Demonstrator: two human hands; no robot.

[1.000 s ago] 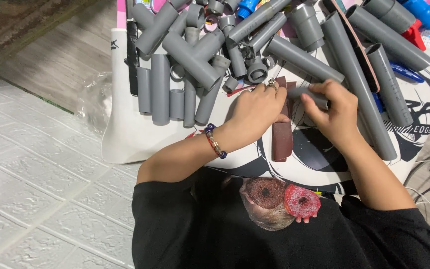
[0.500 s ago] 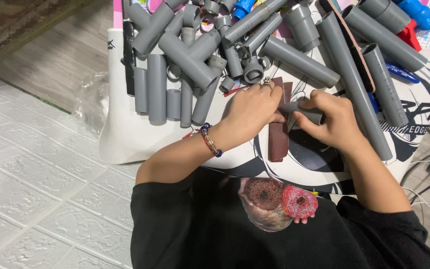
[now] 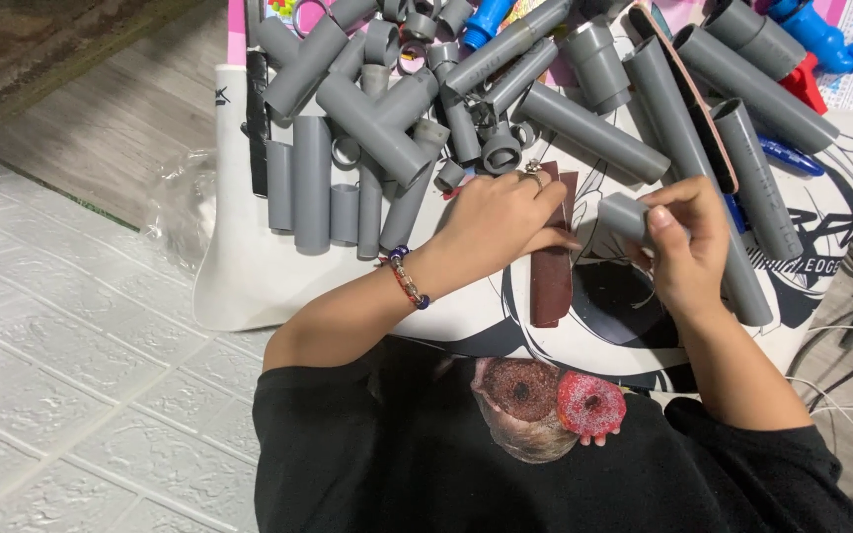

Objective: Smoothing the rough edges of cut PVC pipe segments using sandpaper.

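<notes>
Fingers (image 3: 661, 219) of the right hand (image 3: 688, 252) are clenched around a short grey pipe piece (image 3: 624, 214), thumb on top. Its free end juts toward the left hand (image 3: 501, 222). The left fingers (image 3: 551, 240) are bent down over the upper end of a brown strip (image 3: 549, 286). Whether they pinch the strip or only press it flat cannot be told, since the hand hides the contact.

Step in hand, as judged: the pipe piece is being brought to the strip, which looks like abrasive paper, with one hand steadying each. The next move would call for the strip to stay flat and the pipe's end to meet it squarely.

Position: the pipe piece is held just above the white printed surface (image 3: 249, 286), just beside the strip's right edge. It is near the left fingertips, though contact with them is not visible. The strip lies lengthwise toward the person, its lower end free.

Surroundings: a heap of grey pipe lengths (image 3: 377, 109) fills the far side of the surface, with blue fittings (image 3: 821, 39) at the far right corner. The left wrist carries a beaded bracelet (image 3: 409, 281).
</notes>
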